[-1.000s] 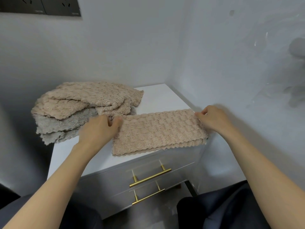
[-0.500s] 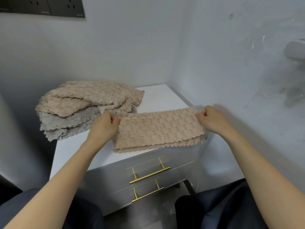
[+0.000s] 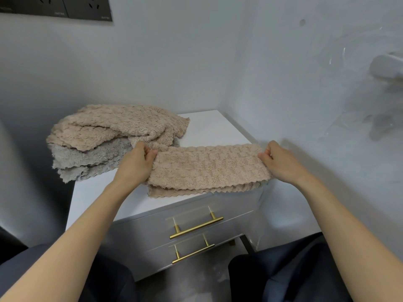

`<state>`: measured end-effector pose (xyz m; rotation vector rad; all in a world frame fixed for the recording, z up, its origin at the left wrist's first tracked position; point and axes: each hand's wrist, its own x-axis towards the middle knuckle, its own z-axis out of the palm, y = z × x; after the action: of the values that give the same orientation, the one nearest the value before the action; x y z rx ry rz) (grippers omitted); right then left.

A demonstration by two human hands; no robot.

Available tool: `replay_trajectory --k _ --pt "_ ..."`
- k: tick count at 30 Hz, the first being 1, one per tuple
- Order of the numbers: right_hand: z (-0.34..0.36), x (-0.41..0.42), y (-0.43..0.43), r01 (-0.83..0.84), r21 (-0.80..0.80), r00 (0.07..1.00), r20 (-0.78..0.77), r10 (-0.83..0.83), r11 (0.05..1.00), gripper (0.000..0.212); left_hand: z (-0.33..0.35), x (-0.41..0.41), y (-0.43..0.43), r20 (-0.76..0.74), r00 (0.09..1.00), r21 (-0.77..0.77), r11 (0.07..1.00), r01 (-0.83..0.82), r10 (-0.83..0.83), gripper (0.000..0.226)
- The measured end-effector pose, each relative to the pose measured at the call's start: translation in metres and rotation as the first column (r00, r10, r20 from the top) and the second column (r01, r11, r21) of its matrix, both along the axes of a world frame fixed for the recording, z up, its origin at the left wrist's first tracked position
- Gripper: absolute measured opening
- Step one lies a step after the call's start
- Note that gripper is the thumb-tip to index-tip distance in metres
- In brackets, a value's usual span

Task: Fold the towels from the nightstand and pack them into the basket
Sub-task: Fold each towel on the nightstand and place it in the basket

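Beige towel (image 3: 209,168) (folded lengthwise) — left hand (image 3: 135,164) and right hand (image 3: 281,164) pinch its ends, seemingly just above the nightstand (image 3: 213,129).

The left hand (image 3: 135,164) and right hand (image 3: 281,162) pinch the ends of the beige towel (image 3: 207,171), with their fingertips tucked out of sight behind it, and its layers cannot be counted (only wavy hems show along the near edge). In the pile (image 3: 122,125) behind, grey towels (image 3: 87,158) lie mostly buried under beige ones, so their number is unclear. The dark socket panel (image 3: 65,7) is cut by the top edge, a pale blurred fixture (image 3: 388,66) on the right wall runs off the right edge, and the base of the nightstand (image 3: 213,127) is hidden behind dark trousers (image 3: 294,269).
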<state>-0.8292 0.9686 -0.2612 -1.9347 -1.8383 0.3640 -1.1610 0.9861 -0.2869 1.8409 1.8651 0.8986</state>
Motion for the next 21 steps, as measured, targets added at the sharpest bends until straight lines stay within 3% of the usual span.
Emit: replay_trajectory --k 11,15,17,21 --pt "-0.006 -0.001 -0.003 -0.02 0.023 0.996 0.09 0.018 1.0 0.016 -0.003 0.004 -0.009 -0.2 0.98 0.046 0.999 0.009 0.001 0.027" --pt "-0.002 -0.011 -0.009 0.057 0.042 0.969 0.239 -0.066 0.997 0.014 0.005 0.012 -0.018 -0.355 0.928 0.173 0.983 -0.055 0.114 0.027" --pt "0.001 -0.02 -0.011 0.08 0.146 0.938 0.324 -0.124 0.986 0.015 0.009 0.021 -0.022 -0.403 0.907 0.297 0.955 0.006 0.12 0.023" --pt "0.0 -0.053 -0.013 -0.056 0.239 0.986 0.166 0.016 0.969 0.028 0.009 0.048 -0.027 -0.429 0.901 0.327 0.92 0.215 -0.059 0.025"
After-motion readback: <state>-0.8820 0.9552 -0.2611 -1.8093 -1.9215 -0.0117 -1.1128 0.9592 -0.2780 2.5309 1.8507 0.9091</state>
